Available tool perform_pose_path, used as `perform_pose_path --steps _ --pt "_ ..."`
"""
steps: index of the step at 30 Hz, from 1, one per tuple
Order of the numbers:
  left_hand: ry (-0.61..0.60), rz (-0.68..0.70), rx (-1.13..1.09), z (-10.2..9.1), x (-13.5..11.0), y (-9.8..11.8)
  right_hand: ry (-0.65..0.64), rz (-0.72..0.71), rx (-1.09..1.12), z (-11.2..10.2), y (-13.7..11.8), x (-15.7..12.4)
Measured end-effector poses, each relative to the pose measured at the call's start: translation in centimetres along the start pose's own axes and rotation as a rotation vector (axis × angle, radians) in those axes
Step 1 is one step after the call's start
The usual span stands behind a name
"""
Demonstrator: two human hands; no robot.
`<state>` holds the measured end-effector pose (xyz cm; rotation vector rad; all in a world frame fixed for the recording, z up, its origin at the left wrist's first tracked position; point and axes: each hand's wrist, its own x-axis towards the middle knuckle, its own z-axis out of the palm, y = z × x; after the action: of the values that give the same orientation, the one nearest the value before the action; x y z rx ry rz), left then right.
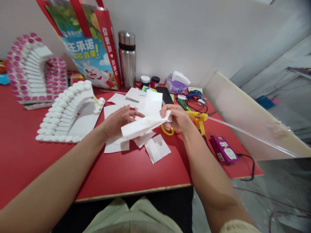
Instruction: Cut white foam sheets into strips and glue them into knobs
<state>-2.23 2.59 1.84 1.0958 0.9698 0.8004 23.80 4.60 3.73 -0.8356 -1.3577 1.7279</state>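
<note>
A folded strip of white paper (pixel 143 125) is held up above the table between my two hands. My right hand (pixel 177 118) pinches its right end between thumb and fingers. At the left end, my left hand (pixel 120 120) holds the strip, its lower fingers partly hidden behind the paper. Another white piece (pixel 153 102) stands up just behind the strip. Loose white sheets lie beneath and around, among them a creased square (pixel 157 149) near the front. Beside my right hand are yellow-handled scissors (pixel 167 130) and a yellow glue gun (pixel 199 119) with a long clear glue stick.
On the left stand a white stepped model (pixel 65 113) and a pink-and-white one (pixel 26 69). Behind are a shopping bag (pixel 97 48), a steel flask (pixel 127 60), small jars (pixel 145 81) and a purple tissue pack (pixel 177 84). A purple power socket (pixel 223 149) sits right.
</note>
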Motion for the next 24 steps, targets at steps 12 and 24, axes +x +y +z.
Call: perform_pose_path --steps 12,24 --pt "-0.268 -0.152 -0.100 0.8 -0.3 -0.6 0.120 0.032 0.018 1.0 0.7 0.9" --pt "-0.178 -0.106 -0.036 1.5 0.0 -1.0 0.330 -0.089 -0.164 2.0 2.4 1.6"
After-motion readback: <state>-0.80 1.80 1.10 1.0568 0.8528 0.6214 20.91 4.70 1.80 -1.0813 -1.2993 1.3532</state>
